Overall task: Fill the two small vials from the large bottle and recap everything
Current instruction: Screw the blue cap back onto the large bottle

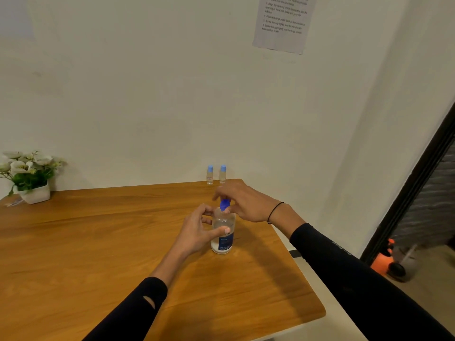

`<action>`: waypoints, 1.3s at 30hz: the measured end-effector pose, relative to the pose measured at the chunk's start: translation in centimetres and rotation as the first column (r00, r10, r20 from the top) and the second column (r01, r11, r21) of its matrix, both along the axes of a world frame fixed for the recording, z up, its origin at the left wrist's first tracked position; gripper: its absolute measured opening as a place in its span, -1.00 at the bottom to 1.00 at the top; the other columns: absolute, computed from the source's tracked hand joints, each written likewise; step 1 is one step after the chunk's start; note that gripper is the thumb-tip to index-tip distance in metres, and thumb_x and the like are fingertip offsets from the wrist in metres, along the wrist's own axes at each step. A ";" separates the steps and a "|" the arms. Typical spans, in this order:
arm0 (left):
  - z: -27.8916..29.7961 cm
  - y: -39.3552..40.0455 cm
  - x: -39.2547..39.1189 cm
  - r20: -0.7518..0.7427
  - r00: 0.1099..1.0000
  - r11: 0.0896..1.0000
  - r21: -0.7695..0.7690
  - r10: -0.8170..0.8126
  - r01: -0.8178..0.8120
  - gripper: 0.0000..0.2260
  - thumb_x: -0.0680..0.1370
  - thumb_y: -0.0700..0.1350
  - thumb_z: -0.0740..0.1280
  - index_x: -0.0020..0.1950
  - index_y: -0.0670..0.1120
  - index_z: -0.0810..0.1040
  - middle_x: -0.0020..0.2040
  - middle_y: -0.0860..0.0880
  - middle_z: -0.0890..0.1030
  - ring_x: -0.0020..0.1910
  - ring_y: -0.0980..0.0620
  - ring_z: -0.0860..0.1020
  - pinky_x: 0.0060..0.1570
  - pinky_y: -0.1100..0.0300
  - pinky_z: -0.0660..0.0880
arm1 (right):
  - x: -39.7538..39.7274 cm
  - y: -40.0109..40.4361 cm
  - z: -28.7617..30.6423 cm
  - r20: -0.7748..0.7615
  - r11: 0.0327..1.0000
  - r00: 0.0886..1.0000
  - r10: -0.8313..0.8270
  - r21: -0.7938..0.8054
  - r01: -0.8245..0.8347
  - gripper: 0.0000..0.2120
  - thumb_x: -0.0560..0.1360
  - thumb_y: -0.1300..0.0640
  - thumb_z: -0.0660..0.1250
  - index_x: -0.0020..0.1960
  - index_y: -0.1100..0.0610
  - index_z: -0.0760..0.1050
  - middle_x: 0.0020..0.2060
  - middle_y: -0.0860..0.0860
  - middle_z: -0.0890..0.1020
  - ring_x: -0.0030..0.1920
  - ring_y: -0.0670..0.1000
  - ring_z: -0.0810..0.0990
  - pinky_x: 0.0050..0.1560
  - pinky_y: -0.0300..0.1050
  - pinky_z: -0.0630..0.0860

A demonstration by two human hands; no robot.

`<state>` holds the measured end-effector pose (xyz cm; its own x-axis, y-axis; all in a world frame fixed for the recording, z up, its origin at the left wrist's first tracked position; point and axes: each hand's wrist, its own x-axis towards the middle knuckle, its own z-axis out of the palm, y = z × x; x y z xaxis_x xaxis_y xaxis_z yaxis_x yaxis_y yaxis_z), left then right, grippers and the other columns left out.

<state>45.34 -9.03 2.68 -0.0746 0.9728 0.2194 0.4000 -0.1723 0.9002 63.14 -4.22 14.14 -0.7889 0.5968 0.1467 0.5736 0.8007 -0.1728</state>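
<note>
- From the head camera, a clear, round-shouldered plastic bottle (222, 232) with a dark blue label stands upright on the smooth, honey-coloured wooden table (98, 242), towards its right side and partway back from the rounded near corner.
- The bottle is see-through above the label; how far it is filled I cannot tell.
- The left hand (199, 230) wraps the bottle's body from the left, thumb pressed across the front just above the label, the other fingers curled round the shoulder.
- The right hand (242, 203) comes down from the right, its fingertips pinched together on a small, glossy dark blue cap (224, 205) at the bottle's neck. Whether the cap is seated on the threads or just lifted off is not clear; it looks slightly tilted.
- A thin black band (275, 212) circles the right wrist, and both arms wear black stretch sleeves; the left sleeve (138, 311) has a small oval slit in it.
- Two small clear vials stand upright side by side at the table's back edge, by the matt pale wall, each with a light blue cap on: the left vial (209, 175) carries a reddish mark, the right vial (222, 174) looks plain.
- At the far left corner sits a white, squarish pot of pale flowers and green leaves (29, 178).
- A printed paper sheet (283, 23) is stuck high on the wall.
</note>
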 end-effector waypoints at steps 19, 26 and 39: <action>0.2 -0.2 0.1 -0.012 1.000 1.000 -0.001 0.007 -0.007 -0.50 0.36 0.03 0.69 0.21 0.06 0.56 0.20 0.16 0.63 0.11 0.13 0.64 -0.04 0.25 0.57 | -0.8 0.2 -0.2 0.055 0.984 0.991 -0.126 0.137 0.117 -0.68 0.62 -0.12 0.36 0.22 0.09 0.55 0.15 0.02 0.59 0.07 0.06 0.57 -0.11 -0.14 0.40; 0.2 -0.3 0.2 -0.020 1.000 1.000 -0.002 0.016 -0.016 -0.49 0.37 0.04 0.69 0.23 0.07 0.56 0.21 0.15 0.62 0.13 0.11 0.63 0.04 0.13 0.62 | -1.4 0.2 -0.2 0.102 0.966 0.973 -0.207 0.178 0.187 -0.78 0.65 -0.02 0.32 -0.05 0.12 0.55 -0.07 0.08 0.64 -0.13 0.10 0.58 -0.20 -0.07 0.51; 0.2 -0.3 0.0 -0.017 1.000 1.000 -0.014 0.020 -0.020 -0.47 0.37 0.05 0.69 0.25 0.05 0.55 0.23 0.14 0.61 0.14 0.09 0.63 0.04 0.14 0.62 | -1.5 0.7 0.3 0.187 0.962 0.962 -0.200 0.225 0.156 -0.76 0.63 -0.07 0.36 -0.05 0.11 0.53 -0.14 0.06 0.59 -0.17 0.12 0.58 -0.26 -0.08 0.46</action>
<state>45.38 -9.29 2.87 -0.0903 0.9743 0.2065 0.4182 -0.1511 0.8957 61.65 -3.53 14.48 -0.6985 0.7043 0.1272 0.7156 0.6877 0.1222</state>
